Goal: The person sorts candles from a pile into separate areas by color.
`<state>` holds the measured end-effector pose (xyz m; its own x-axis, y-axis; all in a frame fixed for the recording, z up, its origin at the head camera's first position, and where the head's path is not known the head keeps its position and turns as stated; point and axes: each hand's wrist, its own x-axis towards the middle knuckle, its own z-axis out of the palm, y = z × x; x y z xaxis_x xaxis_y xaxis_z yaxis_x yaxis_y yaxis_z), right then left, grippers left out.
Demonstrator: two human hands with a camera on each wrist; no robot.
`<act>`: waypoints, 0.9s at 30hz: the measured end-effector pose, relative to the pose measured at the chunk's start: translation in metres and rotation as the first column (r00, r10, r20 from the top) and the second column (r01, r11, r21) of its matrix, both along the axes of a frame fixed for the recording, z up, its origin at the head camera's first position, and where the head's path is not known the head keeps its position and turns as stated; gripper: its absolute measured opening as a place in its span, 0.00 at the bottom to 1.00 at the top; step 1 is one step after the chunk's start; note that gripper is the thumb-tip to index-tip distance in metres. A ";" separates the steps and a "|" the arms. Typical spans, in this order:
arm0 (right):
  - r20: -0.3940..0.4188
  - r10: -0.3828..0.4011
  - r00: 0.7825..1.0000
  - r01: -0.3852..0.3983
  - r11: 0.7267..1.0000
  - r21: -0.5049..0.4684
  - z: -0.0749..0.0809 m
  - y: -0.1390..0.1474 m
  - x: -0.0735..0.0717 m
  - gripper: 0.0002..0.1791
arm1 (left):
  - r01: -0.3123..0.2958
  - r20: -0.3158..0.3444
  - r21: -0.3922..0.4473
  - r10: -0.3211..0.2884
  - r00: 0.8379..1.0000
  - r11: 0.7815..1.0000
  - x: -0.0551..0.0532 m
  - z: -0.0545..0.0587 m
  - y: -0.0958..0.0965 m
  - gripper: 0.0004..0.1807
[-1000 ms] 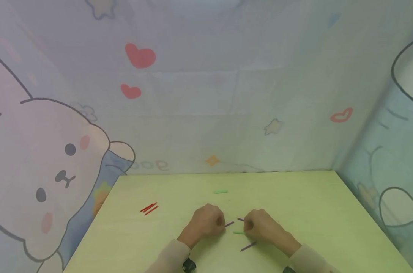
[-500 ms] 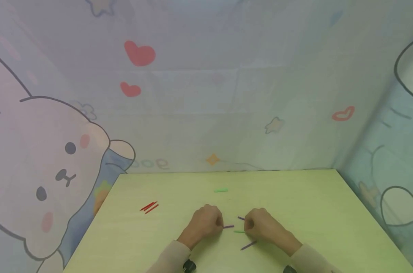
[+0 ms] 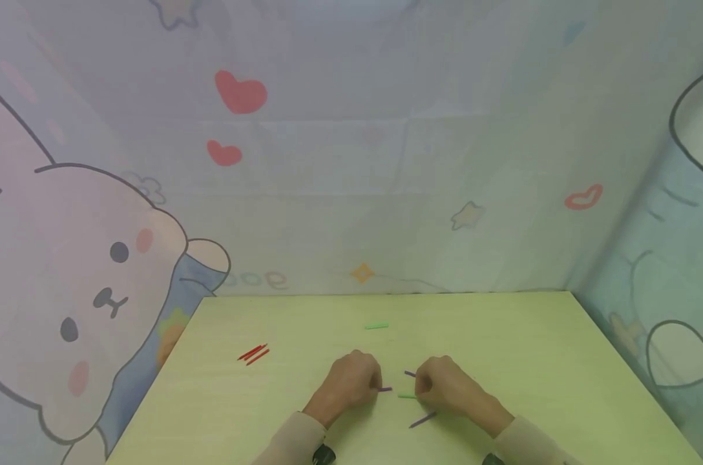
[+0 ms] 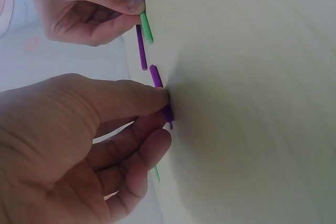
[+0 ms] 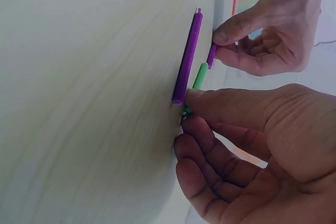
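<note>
Purple stick [image 4: 156, 76] pinched w/ L hand [image 3: 351, 380], green stick [image 5: 199, 76] ditto w/ R hand [image 3: 449, 384].

three views of one table, from head and wrists

the head view looks forward and down from the person's side, far enough back to show the table [image 3: 503, 342] and patterned backdrop [image 3: 351, 161]. the left wrist view is close on the left hand [image 4: 79, 114], turned sideways, table at right. the right wrist view, equally close on the right hand [image 5: 283, 129], has the table at left. both wrist views share the two hands, a purple stick [image 5: 211, 57] and a green stick [image 5: 199, 77].
</note>
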<state>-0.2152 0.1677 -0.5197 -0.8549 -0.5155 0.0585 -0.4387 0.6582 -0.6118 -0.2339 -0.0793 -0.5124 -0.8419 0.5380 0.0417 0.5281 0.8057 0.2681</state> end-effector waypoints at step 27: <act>-0.164 -0.065 0.984 0.071 0.997 0.035 0.033 -0.005 -0.036 0.13 | -0.052 0.077 0.048 0.048 0.996 0.998 -0.006 -0.003 -0.003 0.08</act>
<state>-0.2515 0.1628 -0.4872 -0.8689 -0.4613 0.1796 -0.4834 0.7127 -0.5083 -0.2399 -0.0823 -0.5149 -0.8693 0.4943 0.0019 0.4643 0.8152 0.3462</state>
